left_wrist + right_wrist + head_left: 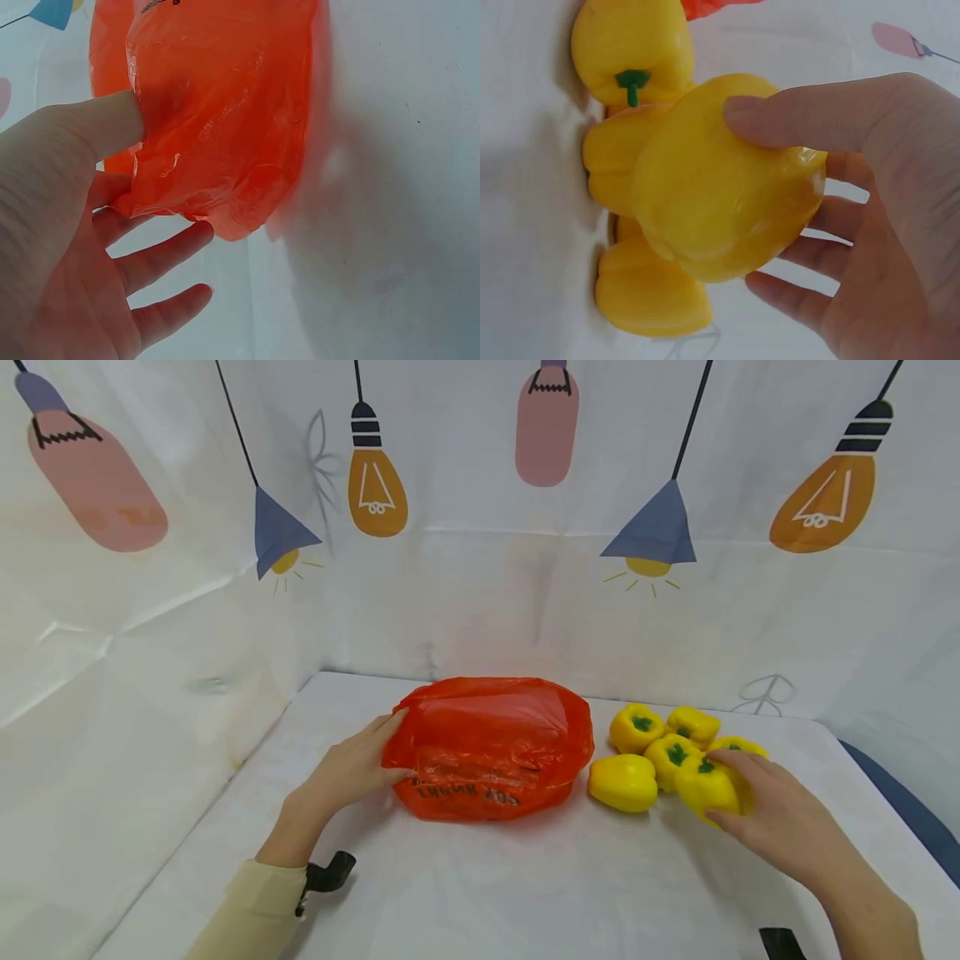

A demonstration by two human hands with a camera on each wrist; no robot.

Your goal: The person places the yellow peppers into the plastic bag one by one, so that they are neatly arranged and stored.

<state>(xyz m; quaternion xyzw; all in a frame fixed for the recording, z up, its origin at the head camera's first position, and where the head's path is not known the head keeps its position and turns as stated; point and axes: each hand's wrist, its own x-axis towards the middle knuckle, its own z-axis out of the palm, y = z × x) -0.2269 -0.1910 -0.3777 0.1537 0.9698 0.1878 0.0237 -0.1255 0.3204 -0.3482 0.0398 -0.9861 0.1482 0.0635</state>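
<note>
A red plastic bag (487, 752) with dark printing stands on the white table. At its left side my left hand (348, 770) holds the bag's edge; the left wrist view has the thumb in front of the red film (217, 112) and the index finger partly behind it, the other fingers spread. My right hand (787, 818) grips a yellow bell pepper (705, 787) with a green stem, thumb on one side and fingers on the other. In the right wrist view this pepper (720, 187) appears in front of the others. The bag's inside is hidden.
Several more yellow bell peppers (633, 728) cluster right of the bag, and one pepper (622, 782) lies on its side close to it. The white table (487, 893) meets a white cloth backdrop (480, 602) printed with lamps at the back and left.
</note>
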